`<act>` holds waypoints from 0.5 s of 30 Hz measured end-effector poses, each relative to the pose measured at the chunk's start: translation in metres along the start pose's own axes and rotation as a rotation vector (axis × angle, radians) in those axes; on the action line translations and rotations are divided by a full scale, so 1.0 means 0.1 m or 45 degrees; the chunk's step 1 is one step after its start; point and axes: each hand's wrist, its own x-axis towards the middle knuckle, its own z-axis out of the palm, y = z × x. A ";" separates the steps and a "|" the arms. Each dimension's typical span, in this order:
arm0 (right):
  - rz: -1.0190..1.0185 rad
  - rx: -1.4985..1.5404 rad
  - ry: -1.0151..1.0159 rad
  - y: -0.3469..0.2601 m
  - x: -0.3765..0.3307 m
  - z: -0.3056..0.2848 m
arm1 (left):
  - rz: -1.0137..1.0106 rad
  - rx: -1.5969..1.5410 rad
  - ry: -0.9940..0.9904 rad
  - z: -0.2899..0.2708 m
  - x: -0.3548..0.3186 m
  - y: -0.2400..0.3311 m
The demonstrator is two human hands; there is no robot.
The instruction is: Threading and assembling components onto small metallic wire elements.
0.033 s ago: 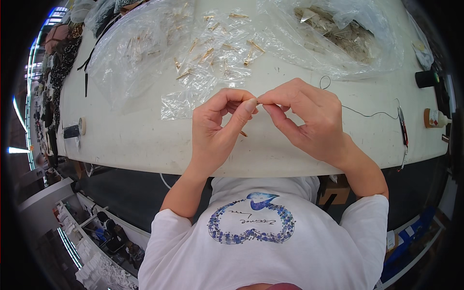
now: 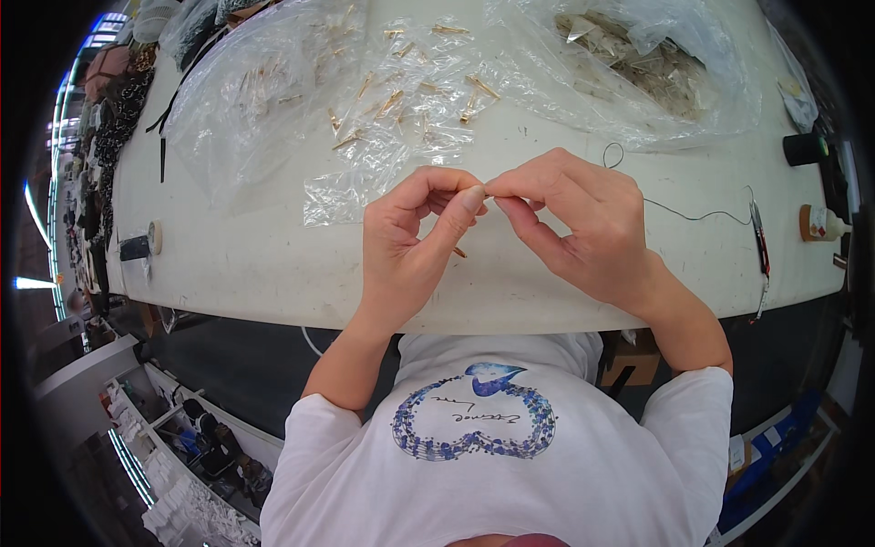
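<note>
A person's left hand (image 2: 415, 239) gripping a small gold piece (image 2: 459, 252), one end protruding beneath, the right hand (image 2: 591, 223) meeting its thumb tip (whether pinching anything, one cannot tell), both hovering inside the white table (image 2: 273, 273)'s near edge, surface stretching leftward toward a tape roll (image 2: 155, 238).

The left hand (image 2: 410, 239) conceals part of a gold-coloured piece (image 2: 459, 252). Where its fingers (image 2: 471, 198) meet the right hand (image 2: 588, 223), detail is too small to resolve. The upper picture edge crops a plastic bag (image 2: 725, 68).
</note>
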 end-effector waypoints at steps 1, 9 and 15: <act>-0.016 -0.028 0.001 0.00 0.00 0.00 | 0.014 -0.008 -0.004 0.01 0.00 0.00; 0.022 -0.031 -0.032 0.04 0.00 0.00 | -0.035 -0.024 0.026 0.02 0.03 0.01; 0.005 -0.077 -0.058 0.04 -0.01 -0.02 | 0.004 0.052 0.013 0.02 0.03 0.01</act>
